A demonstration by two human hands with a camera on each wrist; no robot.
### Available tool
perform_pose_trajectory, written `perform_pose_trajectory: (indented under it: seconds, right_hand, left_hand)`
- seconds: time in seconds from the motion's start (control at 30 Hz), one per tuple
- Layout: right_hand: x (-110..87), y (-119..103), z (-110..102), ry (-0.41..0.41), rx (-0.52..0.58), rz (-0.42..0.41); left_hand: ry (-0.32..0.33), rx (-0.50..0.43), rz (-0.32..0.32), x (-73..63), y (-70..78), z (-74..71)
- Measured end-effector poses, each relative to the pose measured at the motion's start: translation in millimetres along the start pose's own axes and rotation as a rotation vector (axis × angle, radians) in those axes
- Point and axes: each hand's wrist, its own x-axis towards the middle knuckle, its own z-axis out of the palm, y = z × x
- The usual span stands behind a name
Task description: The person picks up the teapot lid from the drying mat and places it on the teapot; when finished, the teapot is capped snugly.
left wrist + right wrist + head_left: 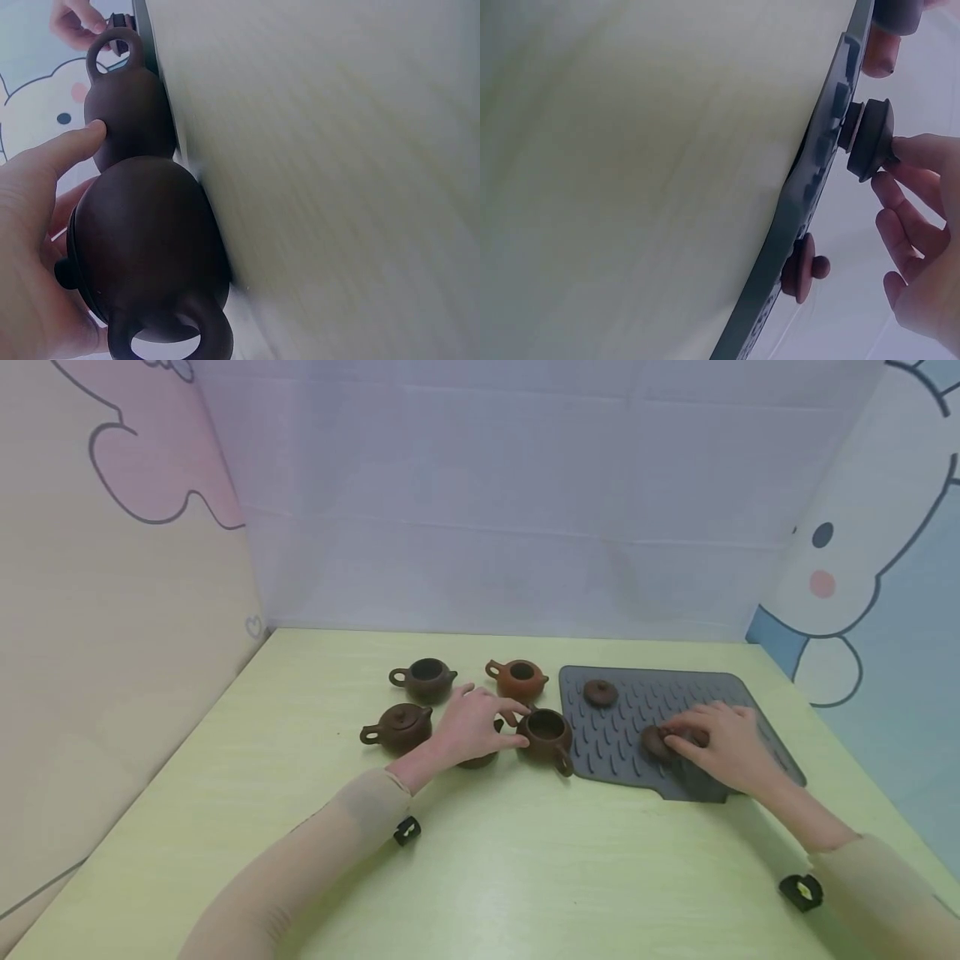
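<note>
My right hand (716,743) pinches a brown teapot lid (876,141) by its knob, low over the grey ribbed mat (626,760). A second lid (802,268) lies on the mat beneath that hand, and a third lid (601,693) is farther back. With thumb and fingertips my left hand (480,722) holds the side of a lidless dark brown teapot (546,737) at the mat's left edge. Under the left hand stands a lidded teapot (146,240), mostly hidden in the head view.
Left of the left hand is a lidded brown teapot (402,729). Behind stand a dark lidless teapot (426,682) and a reddish-brown lidless one (519,680). All are on a pale yellow-green table (525,868), with a white cloth wall (487,510) at the back.
</note>
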Motion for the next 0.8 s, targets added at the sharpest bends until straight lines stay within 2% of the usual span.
perform_pose_trajectory:
  seconds: [0.27, 0.63, 0.8]
  right_hand:
    - [12.5, -12.0, 8.0, 0.070, 0.055, -0.028]
    - [26.5, -32.4, 17.8, 0.076, 0.124, -0.032]
    - [31.7, -39.7, 21.2, 0.090, 0.165, -0.036]
  left_hand:
    - [-0.010, 0.003, -0.012, 0.4, 0.3, -0.5]
    - [0.015, -0.044, -0.024, -1.0, 1.3, 0.4]
    - [0.019, -0.074, -0.011, 0.0, 0.6, 0.7]
